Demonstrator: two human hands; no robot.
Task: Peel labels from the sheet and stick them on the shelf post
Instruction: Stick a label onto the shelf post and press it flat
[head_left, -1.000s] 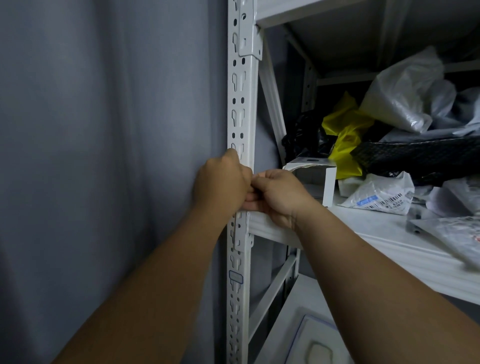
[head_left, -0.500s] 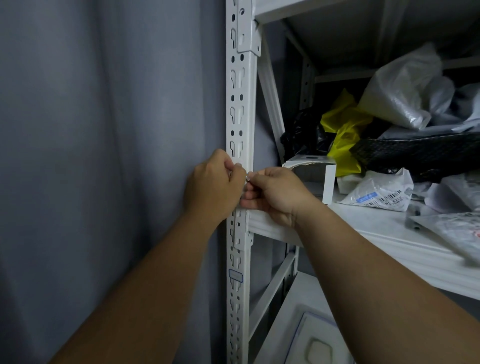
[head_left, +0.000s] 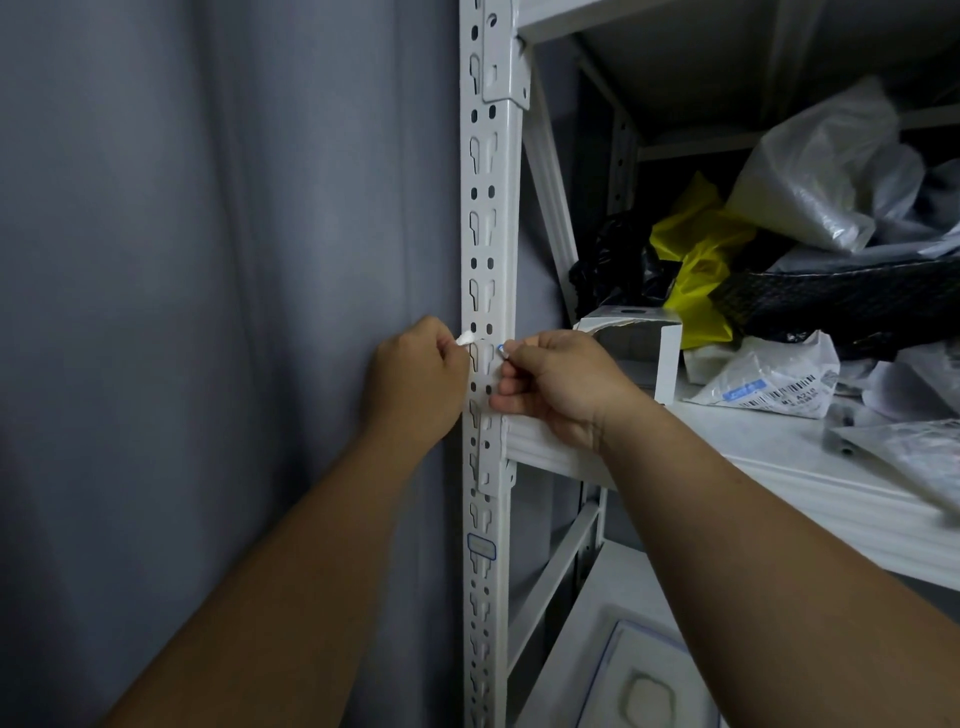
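Note:
A white slotted shelf post (head_left: 488, 218) runs top to bottom through the middle of the view. My left hand (head_left: 415, 382) is just left of the post, fingers closed on a small white scrap of label sheet (head_left: 465, 339). My right hand (head_left: 561, 387) is just right of the post, pinching a small blue-edged label (head_left: 502, 351) in front of it. The two hands are a post's width apart. Lower down on the post sits a stuck blue-outlined label (head_left: 481, 546).
A grey curtain (head_left: 208, 312) hangs left of the post. The white shelf (head_left: 779, 483) on the right carries an open white box (head_left: 636, 345), a yellow bag (head_left: 693, 260), clear and black plastic bags and a barcoded packet (head_left: 769, 384). A white tray (head_left: 644, 686) lies below.
My hands were pressed together at the post; they have drawn apart sideways, the left keeping the white sheet scrap and the right coming away with the blue-edged label.

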